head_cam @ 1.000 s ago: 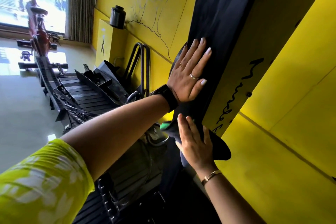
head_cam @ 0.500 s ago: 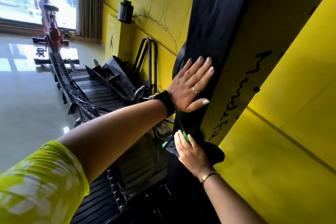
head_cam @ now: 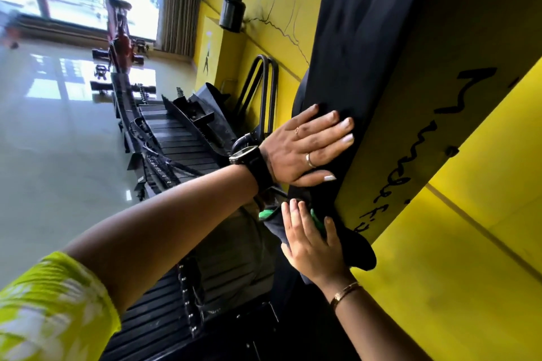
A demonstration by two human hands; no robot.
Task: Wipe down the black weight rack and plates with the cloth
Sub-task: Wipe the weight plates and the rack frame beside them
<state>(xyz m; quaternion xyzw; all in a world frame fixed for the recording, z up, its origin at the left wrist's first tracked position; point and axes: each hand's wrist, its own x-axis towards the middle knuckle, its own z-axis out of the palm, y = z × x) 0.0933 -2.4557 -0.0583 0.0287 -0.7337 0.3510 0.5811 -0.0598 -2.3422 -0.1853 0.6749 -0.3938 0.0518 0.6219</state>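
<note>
The view is turned on its side. A tall black padded panel of the rack (head_cam: 360, 38) runs along a yellow board with black script (head_cam: 416, 132). My left hand (head_cam: 299, 152), with a black watch and rings, lies flat on the panel, fingers straight. Just below it, my right hand (head_cam: 311, 246), with a gold bracelet, presses a dark cloth (head_cam: 359, 249) against the panel's edge, fingers extended over it. A green patch (head_cam: 265, 214) shows beside my fingertips. The cloth's loose end hangs past my thumb.
Black ribbed plates and machine parts (head_cam: 176, 138) stretch along the glossy floor (head_cam: 58, 170) to the left. Black tube loops (head_cam: 264, 88) lean on the yellow wall (head_cam: 469, 258). A black canister (head_cam: 231, 12) sits on a yellow ledge; a red exercise machine (head_cam: 120, 41) stands by the window.
My left hand has slid along the black panel, closer to my right hand. My right hand with the cloth has shifted slightly along the panel's edge.
</note>
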